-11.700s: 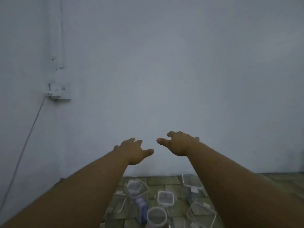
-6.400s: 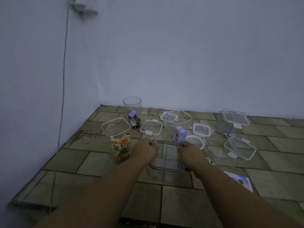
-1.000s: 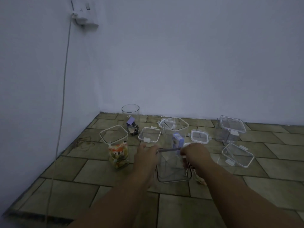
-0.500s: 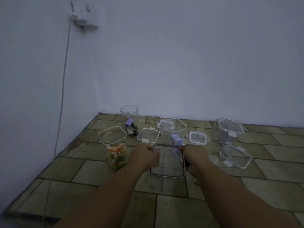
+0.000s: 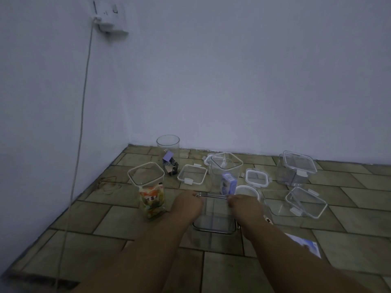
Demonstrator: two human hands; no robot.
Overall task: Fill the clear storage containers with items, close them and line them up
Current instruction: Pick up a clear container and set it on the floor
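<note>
An empty clear square container [image 5: 214,220] with a dark rim stands on the tiled floor in front of me. My left hand [image 5: 186,205] grips its left side and my right hand [image 5: 245,206] grips its right side. To its left stands a tall clear container [image 5: 148,187] holding a colourful snack packet. Behind it a clear container [image 5: 226,172] holds a small purple box. A round clear jar [image 5: 168,154] with small items stands at the back.
Loose lids lie on the floor: a square one [image 5: 192,174], a small one [image 5: 257,176], a round one [image 5: 247,190]. A lidded container [image 5: 296,169] and a low container with a tilted lid [image 5: 296,203] stand at right. A leaflet [image 5: 304,245] lies near right. A cable [image 5: 78,132] hangs down the left wall.
A second ago the container was tipped with its rim towards me. Now it stands upright, both hands still on its sides, and the view has tilted down a little.
</note>
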